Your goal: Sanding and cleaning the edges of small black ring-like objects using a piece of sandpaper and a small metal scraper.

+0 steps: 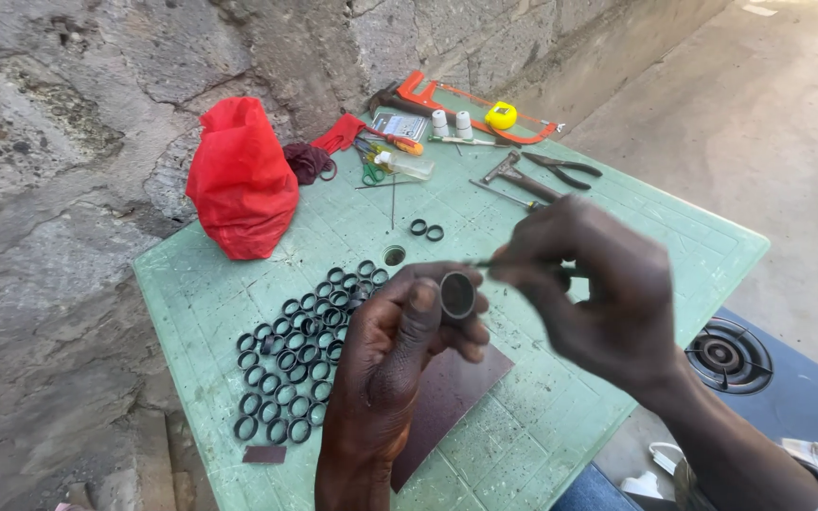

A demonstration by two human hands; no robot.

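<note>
Hands meet above a green plastic table [617,237] in the head view; the left hand [400,355] rises from below and pinches a small dark ring [457,295] between thumb and fingertips, its opening turned toward the camera; the right hand [594,284] comes in from the right, fingers closed on a thin metal tool [499,264] whose tip points left, just above the ring and near its rim, though whether it touches cannot be told; under the left wrist a dark brown sheet [452,393] lies flat on the table; to the left of it many black rings [300,355] lie packed together in loose rows, and two more rings [427,229] sit apart near the table's middle; a red bag [239,180] stands at the back left corner against a rough stone wall [68,142]; along the far edge lie a red hacksaw [471,99], a yellow tape measure [501,115], pliers [565,168] and scissors [373,173]; beyond the right edge, lower down, a stove burner [729,356] shows.
</note>
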